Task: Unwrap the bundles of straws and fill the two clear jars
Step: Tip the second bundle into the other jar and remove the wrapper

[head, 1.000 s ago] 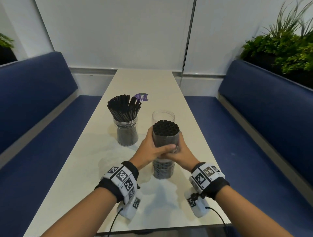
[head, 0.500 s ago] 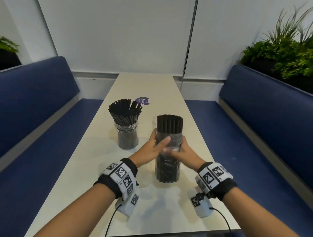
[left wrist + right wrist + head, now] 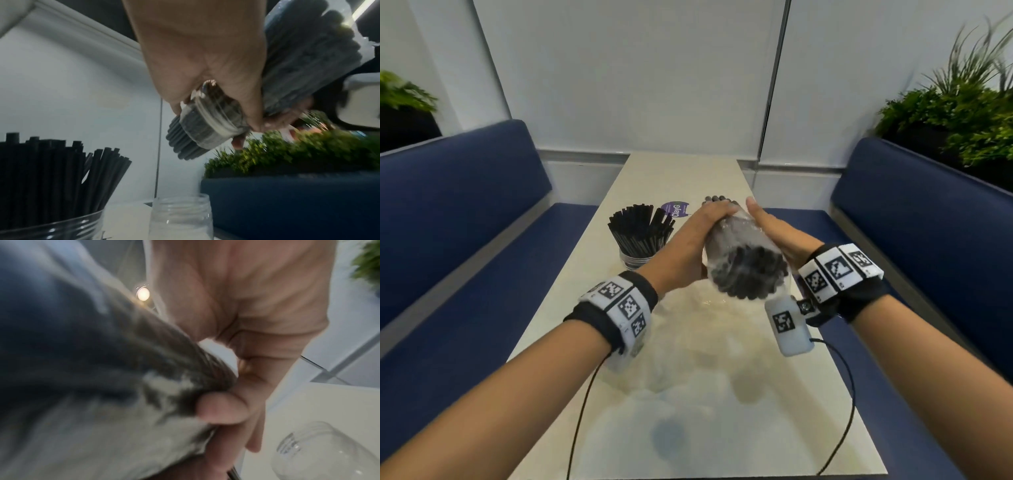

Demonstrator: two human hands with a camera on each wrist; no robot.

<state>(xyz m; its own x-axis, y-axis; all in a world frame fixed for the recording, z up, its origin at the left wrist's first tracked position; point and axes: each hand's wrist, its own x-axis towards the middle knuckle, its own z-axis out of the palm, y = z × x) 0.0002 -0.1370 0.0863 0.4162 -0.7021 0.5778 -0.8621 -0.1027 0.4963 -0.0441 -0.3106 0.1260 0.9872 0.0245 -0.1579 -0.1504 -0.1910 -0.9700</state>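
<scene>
Black drinking straws wrapped in clear plastic form the bundle [image 3: 744, 260], held tilted above the pale table [image 3: 688, 394] at the middle of the head view, its near end facing the camera. Left hand [image 3: 688, 246] curls over the bundle's upper left side. Right hand [image 3: 779, 236] holds the right side, fingers [image 3: 222, 408] bent onto the wrap. Below, in the left wrist view, an empty clear jar [image 3: 180, 217] stands on the table. Further back and left, a second jar [image 3: 635, 262] holds loose black straws [image 3: 642, 228], with a purple sticker [image 3: 675, 209] just beyond.
</scene>
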